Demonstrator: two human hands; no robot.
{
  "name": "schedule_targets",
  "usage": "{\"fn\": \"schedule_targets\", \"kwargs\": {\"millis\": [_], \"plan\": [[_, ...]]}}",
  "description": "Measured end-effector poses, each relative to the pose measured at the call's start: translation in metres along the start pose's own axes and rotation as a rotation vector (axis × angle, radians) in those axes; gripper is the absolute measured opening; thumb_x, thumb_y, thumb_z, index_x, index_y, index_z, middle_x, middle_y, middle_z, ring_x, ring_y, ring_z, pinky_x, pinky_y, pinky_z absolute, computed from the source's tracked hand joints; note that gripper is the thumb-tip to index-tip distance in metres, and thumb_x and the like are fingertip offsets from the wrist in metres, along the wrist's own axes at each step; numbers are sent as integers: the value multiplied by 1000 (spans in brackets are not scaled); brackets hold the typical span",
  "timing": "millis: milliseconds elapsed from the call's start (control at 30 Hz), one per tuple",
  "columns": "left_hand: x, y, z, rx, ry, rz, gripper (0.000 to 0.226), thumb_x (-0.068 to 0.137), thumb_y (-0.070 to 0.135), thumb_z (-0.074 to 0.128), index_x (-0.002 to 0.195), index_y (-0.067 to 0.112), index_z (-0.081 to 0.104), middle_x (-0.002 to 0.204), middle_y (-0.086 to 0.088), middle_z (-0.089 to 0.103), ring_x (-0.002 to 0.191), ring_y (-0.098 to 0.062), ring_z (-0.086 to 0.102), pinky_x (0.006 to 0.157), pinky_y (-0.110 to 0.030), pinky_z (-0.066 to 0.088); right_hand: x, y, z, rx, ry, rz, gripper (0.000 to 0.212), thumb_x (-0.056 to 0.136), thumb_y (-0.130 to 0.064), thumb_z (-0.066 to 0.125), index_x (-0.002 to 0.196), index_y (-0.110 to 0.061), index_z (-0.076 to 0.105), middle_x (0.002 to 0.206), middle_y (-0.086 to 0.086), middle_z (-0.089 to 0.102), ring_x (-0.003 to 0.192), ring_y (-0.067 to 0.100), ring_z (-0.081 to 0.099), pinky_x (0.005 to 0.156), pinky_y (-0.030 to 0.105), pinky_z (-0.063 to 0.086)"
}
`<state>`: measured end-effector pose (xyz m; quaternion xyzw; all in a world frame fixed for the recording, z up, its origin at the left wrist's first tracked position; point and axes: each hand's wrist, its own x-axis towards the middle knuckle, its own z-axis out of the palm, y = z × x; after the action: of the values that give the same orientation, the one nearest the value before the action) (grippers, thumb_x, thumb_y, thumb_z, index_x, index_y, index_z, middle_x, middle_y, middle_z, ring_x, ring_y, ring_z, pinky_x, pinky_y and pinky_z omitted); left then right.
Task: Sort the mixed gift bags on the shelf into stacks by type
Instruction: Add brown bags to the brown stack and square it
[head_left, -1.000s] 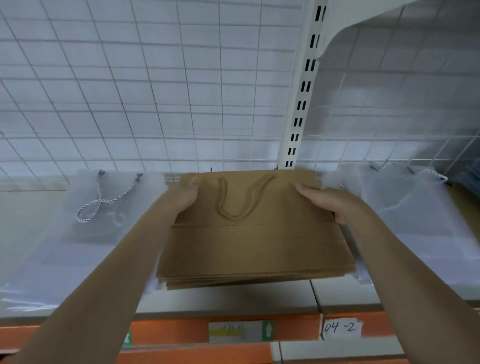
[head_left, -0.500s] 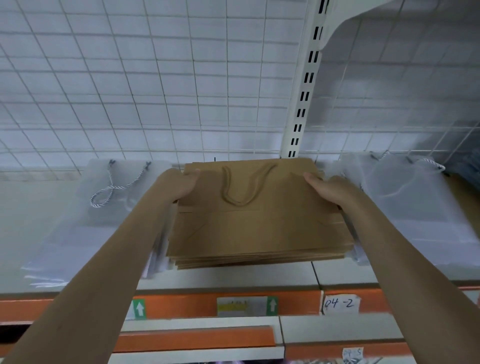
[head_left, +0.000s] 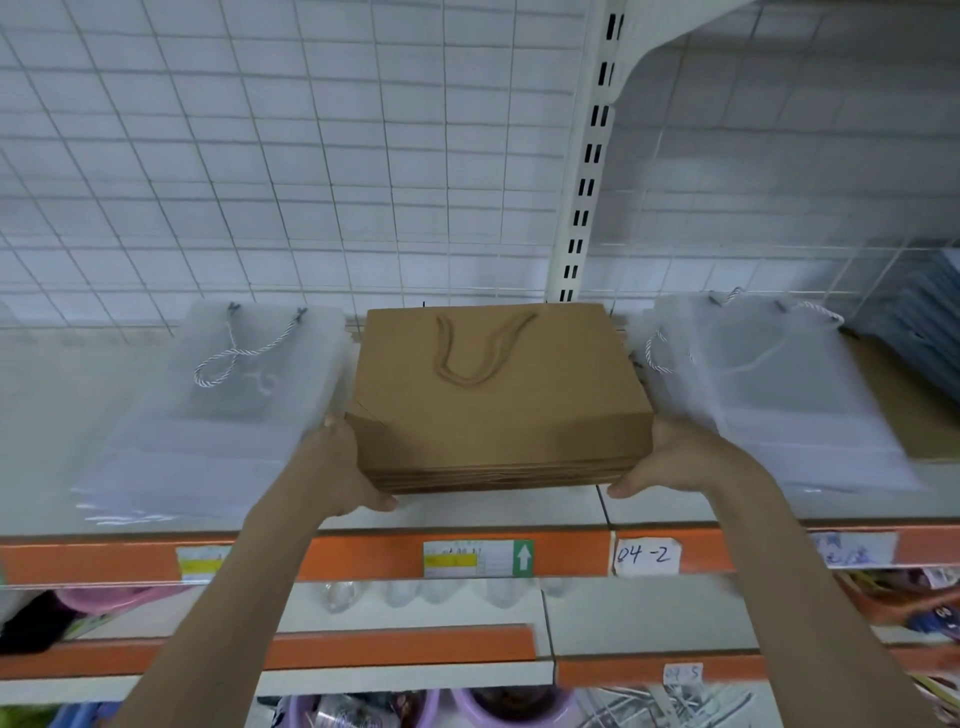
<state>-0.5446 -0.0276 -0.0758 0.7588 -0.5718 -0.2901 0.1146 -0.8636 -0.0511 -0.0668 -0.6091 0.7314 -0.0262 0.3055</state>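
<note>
A stack of brown kraft paper bags (head_left: 498, 410) with a twisted paper handle on top lies flat in the middle of the shelf (head_left: 493, 512). My left hand (head_left: 337, 467) presses the stack's front left corner, thumb lying along the front edge. At the front right corner my right hand (head_left: 670, 462) does the same. The fingers of both hands are hidden beside the stack. A stack of frosted clear bags (head_left: 218, 415) with a silver cord handle lies to the left. A second frosted stack (head_left: 779, 405) lies to the right.
A white wire grid wall (head_left: 311, 182) and a slotted upright post (head_left: 587, 182) stand right behind the bags. Blue-grey items (head_left: 935, 322) lean at the far right. The shelf's orange front strip carries a "04-2" label (head_left: 647, 555). Lower shelves hold purple bowls (head_left: 514, 706).
Both hands have slid from the brown stack's back corners to its front corners. The stack now sits further back, close to the grid wall.
</note>
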Motion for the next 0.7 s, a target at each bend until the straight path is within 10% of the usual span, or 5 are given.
{"fn": "schedule_targets", "kwargs": {"millis": [133,333,700], "plan": [[-1,8,-4,193,40,19,80,55,26,88,119,-2,49,98,-14,66,87,-26,61,74,-30,49,0,-11,-3,-67,-8,37,51,64,-20,83,104,-4,55,98,8,62,94,23,60,77,29,51],[-3,16,-7,291,111,-33,54,55,35,87,89,3,60,70,-1,54,84,-22,60,68,-26,45,-1,-18,-6,-228,97,64,36,60,-19,84,56,-10,49,53,2,49,59,21,53,55,23,43],[-9,2,-1,137,118,71,67,64,14,83,124,7,54,107,-16,62,91,-30,59,71,-29,47,-4,0,2,-131,183,-30,27,70,-6,74,92,1,61,78,8,56,82,24,57,66,24,40]]}}
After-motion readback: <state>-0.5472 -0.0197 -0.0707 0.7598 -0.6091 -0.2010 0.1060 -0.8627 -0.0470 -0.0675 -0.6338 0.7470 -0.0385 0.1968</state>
